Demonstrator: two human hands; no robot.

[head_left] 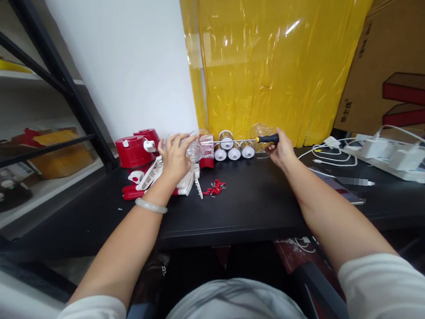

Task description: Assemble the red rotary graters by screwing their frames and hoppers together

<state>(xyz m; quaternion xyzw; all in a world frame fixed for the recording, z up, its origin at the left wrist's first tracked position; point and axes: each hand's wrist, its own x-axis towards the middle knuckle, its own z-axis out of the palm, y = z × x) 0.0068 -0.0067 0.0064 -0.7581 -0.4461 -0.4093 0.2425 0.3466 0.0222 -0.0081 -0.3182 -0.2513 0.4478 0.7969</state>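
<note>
My right hand (281, 148) is closed on the black handle of a screwdriver (267, 139), whose shaft points left over several round metal-rimmed parts (234, 152). My left hand (176, 158) rests over clear plastic pieces (197, 149) among red and white parts; its fingers are bent and spread, and whether it grips a piece is unclear. To its left stands a red housing (134, 153). White ribbed parts (151, 173) lie under and beside the left hand. Small red pieces and screws (216, 187) lie on the black table (230, 211).
A yellow film-wrapped panel (274, 60) and a cardboard box (410, 58) stand behind the table. At the right are a power strip (388, 161) with white cables and a flat dark device (339, 187). A black-framed shelf (36, 70) is on the left.
</note>
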